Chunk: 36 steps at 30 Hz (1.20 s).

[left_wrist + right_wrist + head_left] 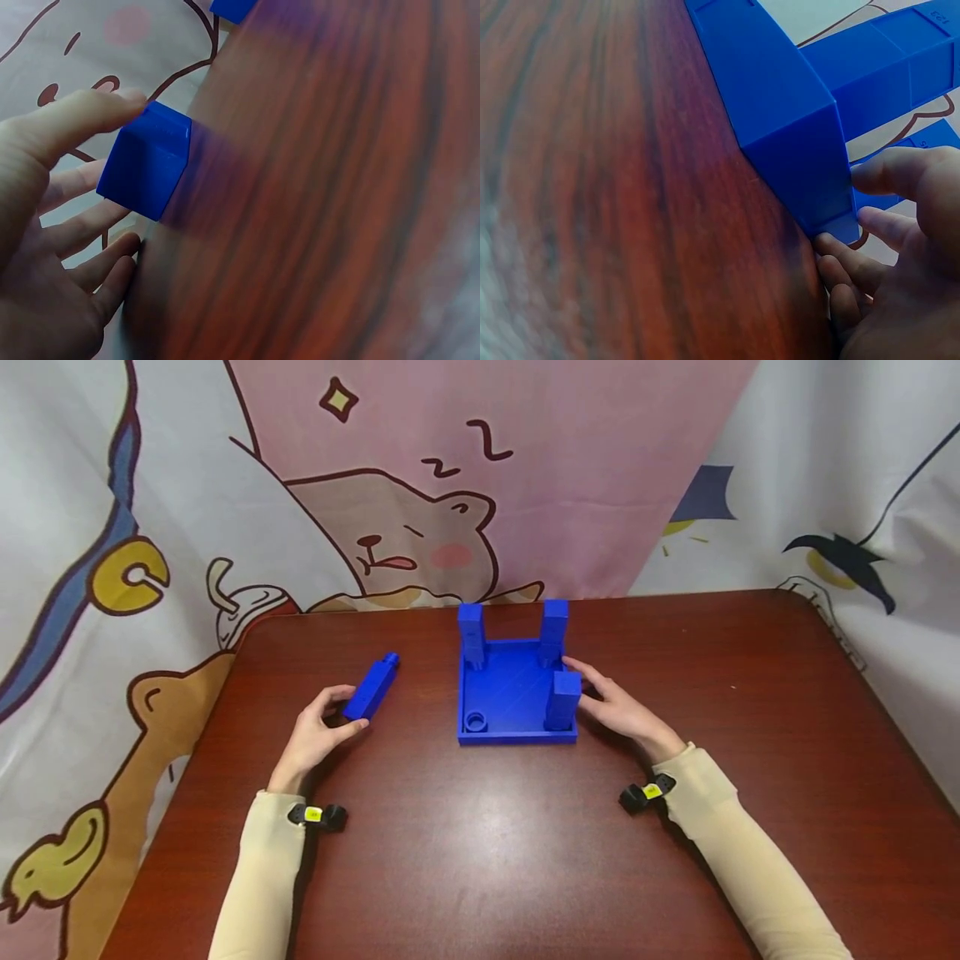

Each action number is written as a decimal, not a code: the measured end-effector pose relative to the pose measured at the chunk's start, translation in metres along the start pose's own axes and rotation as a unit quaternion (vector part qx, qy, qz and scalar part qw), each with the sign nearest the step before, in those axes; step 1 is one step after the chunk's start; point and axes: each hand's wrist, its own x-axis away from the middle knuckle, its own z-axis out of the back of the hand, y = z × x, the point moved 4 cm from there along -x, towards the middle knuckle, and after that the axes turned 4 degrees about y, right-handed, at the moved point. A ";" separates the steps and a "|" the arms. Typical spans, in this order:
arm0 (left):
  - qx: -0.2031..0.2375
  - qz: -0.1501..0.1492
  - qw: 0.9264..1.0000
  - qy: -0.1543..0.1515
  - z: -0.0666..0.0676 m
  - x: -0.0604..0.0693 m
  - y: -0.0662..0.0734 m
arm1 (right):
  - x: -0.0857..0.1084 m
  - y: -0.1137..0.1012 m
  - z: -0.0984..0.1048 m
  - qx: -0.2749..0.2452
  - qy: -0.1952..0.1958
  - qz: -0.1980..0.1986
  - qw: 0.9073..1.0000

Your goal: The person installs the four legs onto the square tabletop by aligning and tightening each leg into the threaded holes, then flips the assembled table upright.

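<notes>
A blue leg (372,690) with a narrower round end lies slanted in my left hand (311,737), thumb on one side and fingers on the other. In the left wrist view the leg's square end (146,161) shows between thumb and fingers of my left hand (67,187). The square blue tray (510,693) holds three upright legs, at its back left, back right and front right corners; a round socket (476,722) sits at its front left. My right hand (626,714) touches the tray's right side; in the right wrist view, my right hand's (900,255) fingertips rest against the tray wall (802,165).
The brown table (480,860) reaches back to a printed cloth (585,468) with cartoon animals. Both wrists carry a strapped black camera. The held leg is left of the tray, apart from it.
</notes>
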 end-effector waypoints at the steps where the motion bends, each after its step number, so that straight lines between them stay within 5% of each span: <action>1: 0.001 0.003 1.000 0.002 0.000 0.001 -0.001 | 0.000 0.000 0.000 -0.001 0.000 0.001 1.000; 8: 0.007 0.037 0.999 0.019 -0.002 0.003 -0.006 | 0.001 -0.008 -0.001 0.015 -0.002 -0.003 1.000; 14: 0.030 0.046 0.995 0.087 0.000 0.002 -0.007 | 0.006 -0.038 -0.001 0.021 -0.009 -0.017 1.000; 18: 0.110 0.054 0.981 0.151 0.003 0.002 -0.010 | 0.006 -0.038 -0.002 0.021 -0.008 -0.016 1.000; 22: 0.194 0.049 0.957 0.212 0.006 -0.002 -0.019 | 0.004 -0.020 -0.002 0.023 0.002 -0.008 1.000; 28: 0.258 0.017 0.926 0.275 0.010 -0.011 -0.027 | 0.002 -0.008 -0.001 0.033 0.006 -0.005 0.999; 32: 0.275 -0.004 0.916 0.291 0.010 -0.014 -0.022 | 0.006 -0.029 -0.002 0.020 0.003 0.003 1.000; 36: 0.275 -0.012 0.918 0.286 0.007 -0.016 -0.016 | 0.008 -0.040 -0.001 0.026 0.000 0.008 1.000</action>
